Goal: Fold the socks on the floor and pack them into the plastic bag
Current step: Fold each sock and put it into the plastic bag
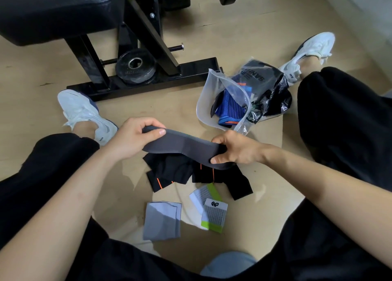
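Note:
A dark grey sock (pixel 182 142) is stretched flat in the air between my hands. My left hand (pixel 135 138) pinches its left end and my right hand (pixel 235 148) grips its right end. Under it on the floor lie black socks with orange stripes (pixel 169 172). Nearer to me lie a folded light grey sock (pixel 162 220) and white socks with green bands (pixel 212 208). The clear plastic bag (pixel 209 98) lies open on the floor to the upper right, with a blue striped sock (pixel 230 106) inside it.
A black weight bench frame (pixel 148 77) with a weight plate (pixel 135 66) stands ahead on the wooden floor. My legs in black trousers and white shoes (pixel 84 113) spread to both sides. Black packaging (pixel 273 93) lies beside the bag.

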